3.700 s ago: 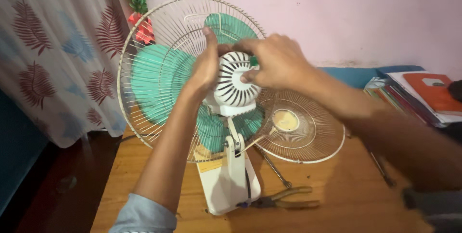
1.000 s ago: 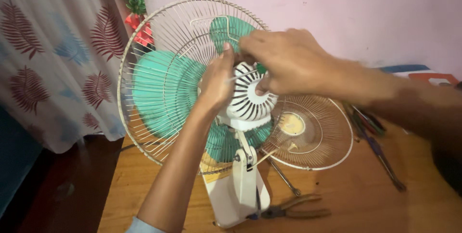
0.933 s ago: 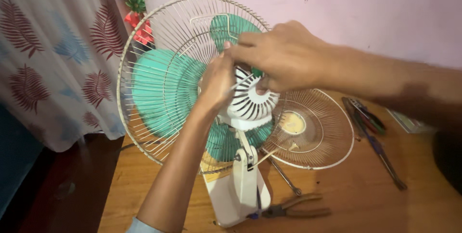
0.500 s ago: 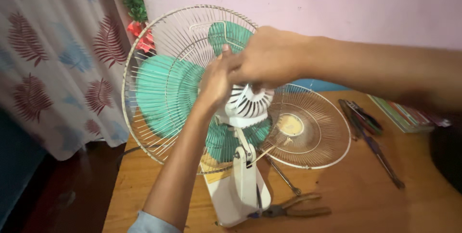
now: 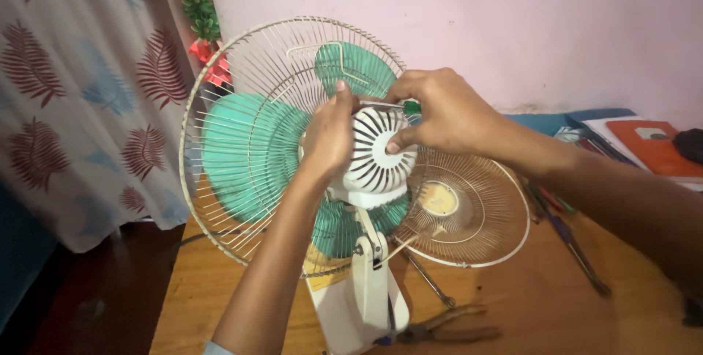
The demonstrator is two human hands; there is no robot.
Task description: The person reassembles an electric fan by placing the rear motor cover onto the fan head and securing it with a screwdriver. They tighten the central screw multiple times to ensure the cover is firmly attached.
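Table fan stands upright near the tabletop's front edge. Motor housing in place, rear guard and green blades fitted. Front guard lies detached behind it, so reassembly looks unfinished. Left hand clasps the housing; right hand pinches a green-handled screwdriver at its top. Pliers lie at the front edge.

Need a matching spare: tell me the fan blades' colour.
The fan blades are teal green, seen best in the head view.

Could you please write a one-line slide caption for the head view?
Left hand steadies a table fan's white motor housing while right hand works a green-handled screwdriver at its top.
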